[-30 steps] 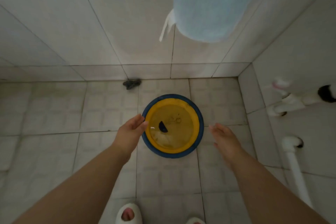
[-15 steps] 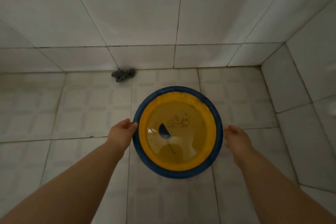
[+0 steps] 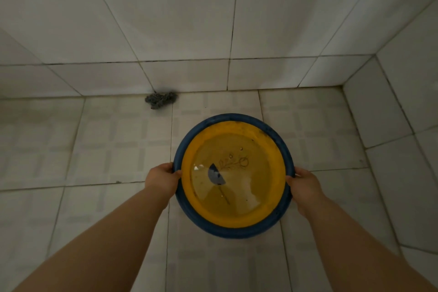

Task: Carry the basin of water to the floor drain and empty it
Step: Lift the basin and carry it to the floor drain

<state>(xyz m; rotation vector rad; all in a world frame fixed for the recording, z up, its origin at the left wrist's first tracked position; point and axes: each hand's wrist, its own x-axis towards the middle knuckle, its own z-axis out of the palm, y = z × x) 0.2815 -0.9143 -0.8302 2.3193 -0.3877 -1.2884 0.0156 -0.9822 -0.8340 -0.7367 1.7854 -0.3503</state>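
Observation:
A round basin (image 3: 233, 230) with a yellow inside and a blue rim sits low over the tiled floor, holding shallow water that shows a reflection. My left hand (image 3: 162, 179) grips the rim on its left side. My right hand (image 3: 305, 186) grips the rim on its right side. Whether the basin rests on the floor or is lifted off it, I cannot tell. No floor drain shows in this view.
A crumpled grey rag (image 3: 161, 99) lies where the floor meets the back wall. White tiled walls (image 3: 189, 19) close off the far side and the right side, forming a corner at the upper right. Open floor tiles (image 3: 71, 149) stretch to the left.
Both hands have closed onto the basin's rim, from beside it. The view has dropped nearer, and the hanging blue towel and the white pipes on the right have left the frame.

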